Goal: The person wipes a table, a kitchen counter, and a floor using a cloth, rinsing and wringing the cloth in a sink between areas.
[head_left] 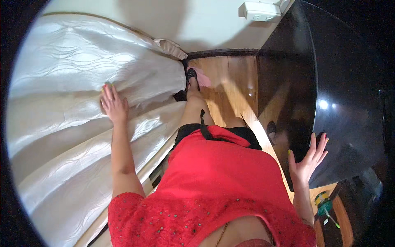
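Observation:
My left hand (114,105) lies with spread fingers against the pale, wavy-patterned curtain fabric (77,74) on the left, holding nothing; a ring shows on one finger. On the right, my right hand (308,160) has its fingers apart at the edge of a glossy black cabinet or table (345,139), and it is empty. Whether its fingertips touch that surface I cannot tell. Between the hands are my red top and black shorts, with a black tie hanging at the waist.
A white wall outlet box (262,12) is on the wall ahead. A pink cloth (202,77) lies on the wooden floor (228,74) by one foot. A green and yellow container (322,200) with a stick stands at lower right, near a curved wooden piece (343,219).

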The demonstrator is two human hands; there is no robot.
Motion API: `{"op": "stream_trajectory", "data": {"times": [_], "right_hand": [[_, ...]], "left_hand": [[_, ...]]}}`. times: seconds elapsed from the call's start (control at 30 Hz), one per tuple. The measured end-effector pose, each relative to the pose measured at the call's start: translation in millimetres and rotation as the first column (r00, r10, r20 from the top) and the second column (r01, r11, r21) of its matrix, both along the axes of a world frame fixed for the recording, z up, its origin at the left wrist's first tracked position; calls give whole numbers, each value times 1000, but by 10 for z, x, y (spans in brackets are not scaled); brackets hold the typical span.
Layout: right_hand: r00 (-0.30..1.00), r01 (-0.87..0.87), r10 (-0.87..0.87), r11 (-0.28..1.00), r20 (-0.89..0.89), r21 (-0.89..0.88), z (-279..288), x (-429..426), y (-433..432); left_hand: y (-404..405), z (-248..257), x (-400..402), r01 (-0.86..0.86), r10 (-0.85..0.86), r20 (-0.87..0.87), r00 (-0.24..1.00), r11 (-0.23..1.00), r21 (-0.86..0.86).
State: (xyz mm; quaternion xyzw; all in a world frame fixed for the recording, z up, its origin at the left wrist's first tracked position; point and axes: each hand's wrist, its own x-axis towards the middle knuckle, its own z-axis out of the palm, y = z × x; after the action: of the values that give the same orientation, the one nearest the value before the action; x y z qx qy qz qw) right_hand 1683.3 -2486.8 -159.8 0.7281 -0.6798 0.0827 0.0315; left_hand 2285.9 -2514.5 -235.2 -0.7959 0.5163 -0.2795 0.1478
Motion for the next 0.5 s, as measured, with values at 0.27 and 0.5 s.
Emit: {"op": "stream_trajectory", "data": {"times": [0.27, 0.5], "right_hand": [[997, -40, 40, 999, -63, 0, 94, -43, -513], [996, -23, 25, 999, -86, 26, 132, -117, -755]], "left_hand": [[-355, 311, 17, -66, 68, -22, 997, 993, 98], [-623, 365, 51, -16, 23, -68, 997, 994, 105]]}}
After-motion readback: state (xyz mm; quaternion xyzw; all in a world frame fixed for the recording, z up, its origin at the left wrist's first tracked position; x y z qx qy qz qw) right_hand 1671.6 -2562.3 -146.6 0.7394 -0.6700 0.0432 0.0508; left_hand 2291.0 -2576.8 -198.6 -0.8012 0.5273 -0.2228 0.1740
